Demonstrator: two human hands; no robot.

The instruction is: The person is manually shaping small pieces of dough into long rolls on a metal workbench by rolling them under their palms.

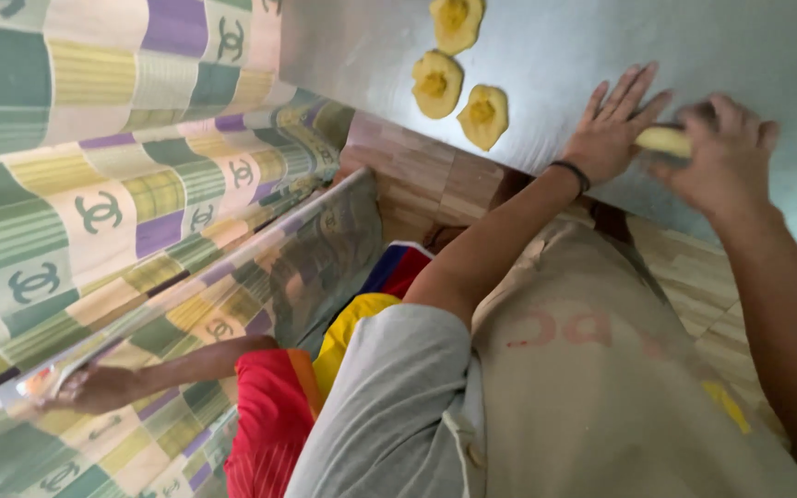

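Left hand (612, 129) flat on the steel table (555, 46), fingers spread; right hand (719, 157) fingers clamped on a dough piece (664, 140), three filled dough rounds (436, 83) nearby.

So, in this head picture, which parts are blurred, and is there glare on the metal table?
Head view: the right hand is smeared by motion around the piece of dough; the left hand is somewhat sharper. The metal table shows a soft, pale sheen, no hard glare. The three dough pieces look clear. The whole frame is tilted.
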